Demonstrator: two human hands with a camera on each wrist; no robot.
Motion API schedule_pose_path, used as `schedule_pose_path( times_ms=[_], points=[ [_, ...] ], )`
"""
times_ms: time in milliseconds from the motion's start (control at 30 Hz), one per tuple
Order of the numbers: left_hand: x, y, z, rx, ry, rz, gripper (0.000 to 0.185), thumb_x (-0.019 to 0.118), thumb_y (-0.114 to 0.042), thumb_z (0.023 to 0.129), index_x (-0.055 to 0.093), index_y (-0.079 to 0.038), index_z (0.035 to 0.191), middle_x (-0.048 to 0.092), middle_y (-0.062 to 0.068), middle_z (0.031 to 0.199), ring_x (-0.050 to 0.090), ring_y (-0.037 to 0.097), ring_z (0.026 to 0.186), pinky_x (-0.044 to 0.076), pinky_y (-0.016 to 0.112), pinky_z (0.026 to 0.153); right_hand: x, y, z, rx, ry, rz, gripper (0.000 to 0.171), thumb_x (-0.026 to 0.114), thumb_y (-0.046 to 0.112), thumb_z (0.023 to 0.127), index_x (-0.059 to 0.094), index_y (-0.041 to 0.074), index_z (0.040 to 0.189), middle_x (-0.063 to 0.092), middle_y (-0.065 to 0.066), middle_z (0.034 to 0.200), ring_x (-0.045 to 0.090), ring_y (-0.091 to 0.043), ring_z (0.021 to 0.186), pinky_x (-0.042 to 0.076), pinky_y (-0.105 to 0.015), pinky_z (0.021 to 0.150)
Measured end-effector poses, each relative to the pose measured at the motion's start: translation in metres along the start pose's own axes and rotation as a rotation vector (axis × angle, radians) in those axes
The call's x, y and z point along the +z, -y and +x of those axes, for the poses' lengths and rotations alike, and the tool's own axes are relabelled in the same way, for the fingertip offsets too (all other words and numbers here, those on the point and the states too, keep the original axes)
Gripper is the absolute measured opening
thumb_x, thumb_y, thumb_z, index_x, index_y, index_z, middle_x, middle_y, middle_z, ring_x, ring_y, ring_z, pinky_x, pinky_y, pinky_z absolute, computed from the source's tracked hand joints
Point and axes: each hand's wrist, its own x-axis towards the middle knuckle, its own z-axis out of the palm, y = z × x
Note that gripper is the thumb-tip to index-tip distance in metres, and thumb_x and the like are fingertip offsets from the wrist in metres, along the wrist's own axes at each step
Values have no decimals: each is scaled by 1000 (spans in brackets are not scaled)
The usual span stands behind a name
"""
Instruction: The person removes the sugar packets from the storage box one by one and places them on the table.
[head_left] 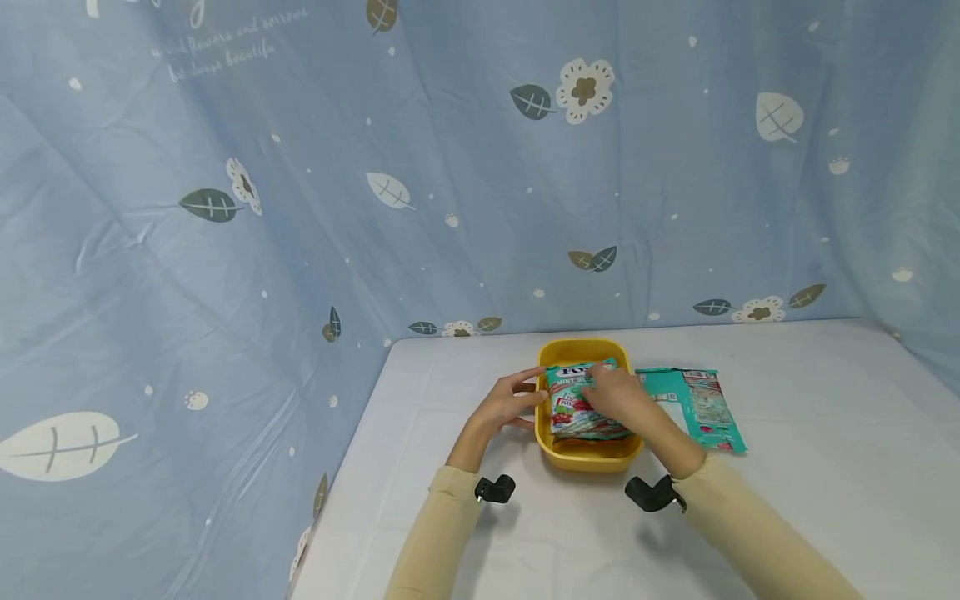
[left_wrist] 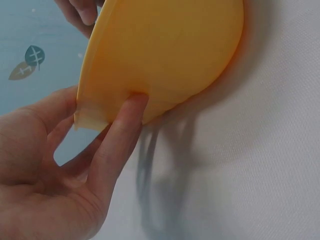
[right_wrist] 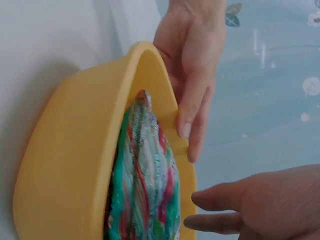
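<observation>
Tub (head_left: 592, 460), yellow and rounded, sits on the white table (head_left: 825, 517) just ahead of the person, its long axis running from 6 to 12 o'clock as I see it from above. A stack of candy bags (head_left: 573, 408) lies inside it, long side along the same line, reaching nearly to the rim. Two more teal bags (head_left: 693, 404) lie flat on the table at the tub's 3 o'clock, just beside it.

The left hand (head_left: 510, 404) is at the tub's 9 o'clock, fingers straight and relaxed, tips pressed against the outside wall under the rim; the wrist view shows a finger (left_wrist: 125, 120) flat on the yellow side, nothing gripped. The right hand (head_left: 618, 396) comes in from 4 o'clock and lies on top of the bags, fingers (right_wrist: 220, 210) loosely extended over them rather than curled round anything.

So the bags sit directly under the right hand, which is the nearer of the two; the left only steadies the tub from the side.
</observation>
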Motion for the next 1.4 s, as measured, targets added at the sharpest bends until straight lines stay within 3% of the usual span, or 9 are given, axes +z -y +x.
schedule_pose_path(
  times_ms=[167,400,533,833,1033,1233,1400],
  points=[
    [0,1,-1,3,5,-4,56,69,-26,93,50,-29,145,49,17,140,66,24,102,64,41,69,9,1,3,-24,-59,-108,35,54,16,99,57,-7,126,68,-26,109,67,-34,86,58,-55,80],
    [-1,2,-1,0,-1,-9,54,68,-27,93,50,-31,144,49,17,141,68,24,98,64,41,68,16,2,4,-13,-147,-218,34,61,7,94,56,-7,124,65,-29,111,64,-39,98,59,-54,83],
    [-1,0,-2,2,7,-12,55,68,-27,93,50,-31,145,49,17,141,67,24,100,64,41,69,17,3,5,-2,-146,-240,38,59,9,96,53,-9,129,66,-30,105,67,-38,89,61,-51,77],
    [-1,-2,-2,6,13,-13,55,69,-27,93,50,-31,144,50,17,140,66,25,100,64,42,70,15,9,6,61,-41,-169,52,55,13,97,41,-15,138,63,-34,114,66,-35,86,62,-47,77],
    [-2,0,0,2,24,-15,55,69,-27,93,50,-31,145,49,17,141,67,25,99,64,43,71,12,7,7,78,-74,-161,55,62,18,93,44,-12,136,67,-28,101,63,-33,76,60,-48,74],
    [-3,0,2,3,26,-13,55,69,-28,93,50,-32,144,49,17,141,67,26,99,64,46,73,9,0,8,85,-98,-34,59,66,23,92,42,-7,138,57,-37,120,62,-49,95,57,-59,80],
    [-3,2,2,5,26,-21,54,70,-28,92,51,-32,143,49,16,141,67,28,101,63,48,74,9,-8,11,69,-98,69,65,69,27,90,42,-5,140,53,-38,127,55,-52,112,52,-63,92]
  ],
)
